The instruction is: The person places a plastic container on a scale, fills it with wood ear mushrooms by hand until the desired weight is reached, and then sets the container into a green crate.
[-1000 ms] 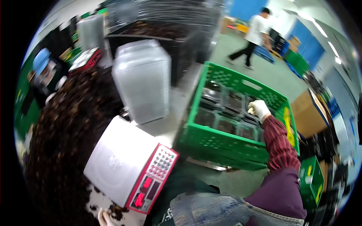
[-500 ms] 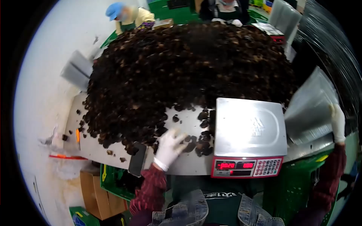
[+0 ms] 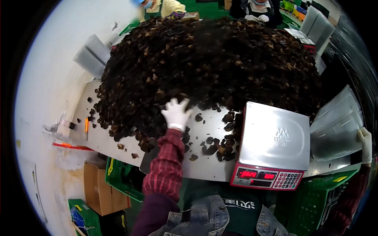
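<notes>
My left hand (image 3: 176, 114), in a white glove, reaches to the near edge of a big heap of dark brown, curled pieces (image 3: 212, 67) that look like dried wood ear mushrooms. Its fingers are spread at the heap, with nothing visible in them. At the far right my gloved right hand (image 3: 365, 144) grips the edge of a stack of clear plastic bags (image 3: 338, 128). Between the hands stands a silver-topped digital scale (image 3: 275, 135) with a bare pan and red lit digits. Loose mushroom pieces (image 3: 218, 147) lie left of the scale.
A dark phone (image 3: 149, 159) is partly hidden beside my left sleeve. An orange cutter (image 3: 86, 129) lies at the table's left. Green crates (image 3: 315, 196) and a cardboard box (image 3: 103, 188) stand below. Across the heap, two people work; one's gloved hands (image 3: 258, 18) show.
My left hand has moved forward from the loose pieces beside the scale to the heap's edge, fingers spreading. My right hand stays on the plastic bags. The whole view has shifted.
</notes>
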A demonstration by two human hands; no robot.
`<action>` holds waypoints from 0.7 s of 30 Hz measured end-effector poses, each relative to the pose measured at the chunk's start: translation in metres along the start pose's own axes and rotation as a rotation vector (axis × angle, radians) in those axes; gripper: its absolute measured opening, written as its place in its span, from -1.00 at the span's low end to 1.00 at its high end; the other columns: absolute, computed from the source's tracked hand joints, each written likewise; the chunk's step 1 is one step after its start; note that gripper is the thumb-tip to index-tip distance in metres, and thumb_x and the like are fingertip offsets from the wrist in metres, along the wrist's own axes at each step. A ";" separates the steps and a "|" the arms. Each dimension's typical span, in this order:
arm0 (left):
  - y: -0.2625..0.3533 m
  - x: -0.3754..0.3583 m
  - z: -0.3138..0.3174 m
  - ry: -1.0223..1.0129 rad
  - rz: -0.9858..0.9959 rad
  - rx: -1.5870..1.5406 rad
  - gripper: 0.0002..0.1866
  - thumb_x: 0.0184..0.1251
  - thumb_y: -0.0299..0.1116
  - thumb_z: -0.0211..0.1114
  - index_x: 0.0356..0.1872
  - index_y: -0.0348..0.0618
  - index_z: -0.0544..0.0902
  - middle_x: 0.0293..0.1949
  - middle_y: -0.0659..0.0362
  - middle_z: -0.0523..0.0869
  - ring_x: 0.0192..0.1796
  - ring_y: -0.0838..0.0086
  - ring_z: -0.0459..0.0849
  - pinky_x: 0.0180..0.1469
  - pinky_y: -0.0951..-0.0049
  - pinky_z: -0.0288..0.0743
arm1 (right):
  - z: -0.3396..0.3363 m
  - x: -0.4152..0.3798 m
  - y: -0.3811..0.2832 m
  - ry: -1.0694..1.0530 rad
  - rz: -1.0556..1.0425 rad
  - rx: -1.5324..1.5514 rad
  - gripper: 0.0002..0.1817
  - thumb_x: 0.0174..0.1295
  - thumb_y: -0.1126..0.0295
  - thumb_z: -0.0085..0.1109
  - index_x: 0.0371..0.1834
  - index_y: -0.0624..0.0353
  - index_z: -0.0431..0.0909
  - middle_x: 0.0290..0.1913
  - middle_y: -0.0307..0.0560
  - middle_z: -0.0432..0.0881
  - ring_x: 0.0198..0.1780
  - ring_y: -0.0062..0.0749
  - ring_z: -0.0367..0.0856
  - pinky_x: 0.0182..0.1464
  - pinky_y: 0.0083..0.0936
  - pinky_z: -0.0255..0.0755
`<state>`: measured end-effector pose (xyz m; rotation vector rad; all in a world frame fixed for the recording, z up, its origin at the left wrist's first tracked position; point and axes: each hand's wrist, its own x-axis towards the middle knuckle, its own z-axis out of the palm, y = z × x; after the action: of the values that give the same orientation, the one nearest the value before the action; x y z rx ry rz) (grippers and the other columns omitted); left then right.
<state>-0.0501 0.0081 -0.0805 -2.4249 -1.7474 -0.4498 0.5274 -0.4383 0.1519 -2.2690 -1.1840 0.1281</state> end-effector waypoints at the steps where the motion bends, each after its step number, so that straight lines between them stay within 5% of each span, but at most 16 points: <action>1: 0.017 -0.011 -0.001 -0.005 0.087 0.049 -0.52 0.00 -0.01 0.37 0.04 0.32 0.65 0.08 0.15 0.50 0.18 0.17 0.41 0.06 -0.05 0.36 | -0.006 0.001 0.001 -0.055 -0.004 0.049 -0.67 0.38 0.31 0.02 -0.57 0.15 0.35 -0.55 -0.45 0.29 -0.47 -0.78 0.21 -0.39 -0.69 0.14; 4: 0.055 -0.031 0.032 -0.097 0.309 -0.451 -0.69 0.06 -0.26 0.29 -0.10 0.23 0.67 0.10 0.19 0.48 0.20 0.15 0.39 -0.01 0.01 0.43 | -0.020 0.011 0.038 -0.096 -0.034 0.083 -0.62 0.44 0.25 -0.02 -0.58 0.13 0.35 -0.54 -0.48 0.30 -0.47 -0.81 0.22 -0.41 -0.70 0.14; 8: 0.109 -0.073 -0.004 -0.388 0.496 -0.364 -0.68 0.23 -0.27 0.26 0.04 0.14 0.65 0.32 0.12 0.38 0.41 0.03 0.23 0.22 -0.04 0.32 | -0.036 0.023 0.055 -0.249 0.037 0.256 -0.66 0.38 0.27 0.01 -0.60 0.10 0.40 -0.55 -0.48 0.34 -0.50 -0.80 0.25 -0.43 -0.72 0.15; 11: 0.096 -0.065 -0.024 -0.196 0.666 -0.574 -0.64 0.19 -0.30 0.30 0.05 0.01 0.65 0.23 0.08 0.50 0.24 0.18 0.49 0.18 0.18 0.43 | -0.037 0.031 0.058 -0.326 0.075 0.342 -0.68 0.35 0.28 0.02 -0.60 0.08 0.42 -0.56 -0.48 0.37 -0.51 -0.80 0.26 -0.44 -0.73 0.15; 15: 0.019 -0.001 -0.055 0.299 0.464 -0.657 -0.75 -0.02 -0.39 0.32 -0.23 -0.12 0.68 -0.24 0.05 0.63 -0.21 0.16 0.62 -0.11 0.24 0.54 | -0.029 0.025 0.051 -0.188 0.064 0.297 -0.68 0.33 0.28 0.03 -0.62 0.06 0.37 -0.57 -0.51 0.29 -0.52 -0.81 0.20 -0.47 -0.71 0.11; 17: -0.040 0.024 -0.035 0.325 0.067 -0.299 -0.61 0.04 -0.17 0.37 -0.04 0.07 0.65 -0.03 0.11 0.56 0.01 0.12 0.52 -0.05 -0.02 0.45 | -0.029 0.023 0.065 -0.116 0.039 0.250 -0.65 0.36 0.25 0.01 -0.62 0.05 0.34 -0.57 -0.52 0.23 -0.53 -0.80 0.14 -0.49 -0.67 0.06; 19: -0.076 0.037 -0.004 0.085 -0.319 -0.091 -0.38 0.13 0.17 0.32 0.28 0.44 0.47 0.43 0.00 0.21 0.43 -0.07 0.12 0.24 -0.39 0.07 | -0.029 0.028 0.092 0.033 0.035 0.161 -0.60 0.46 0.18 -0.04 -0.59 0.07 0.36 -0.56 -0.53 0.21 -0.52 -0.78 0.12 -0.46 -0.68 0.05; 21: -0.070 0.038 0.009 -0.114 -0.353 -0.147 -0.32 0.13 0.30 0.25 0.32 0.49 0.42 0.46 -0.04 0.17 0.49 -0.06 0.02 0.32 -0.43 -0.09 | -0.028 0.018 0.095 0.209 0.038 0.285 -0.63 0.49 0.14 -0.07 -0.42 0.13 0.50 -0.50 -0.50 0.30 -0.46 -0.77 0.20 -0.39 -0.72 0.11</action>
<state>-0.1033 0.0680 -0.0828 -2.2744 -2.2813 -0.4991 0.6168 -0.4787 0.1287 -2.0006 -0.9494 0.0667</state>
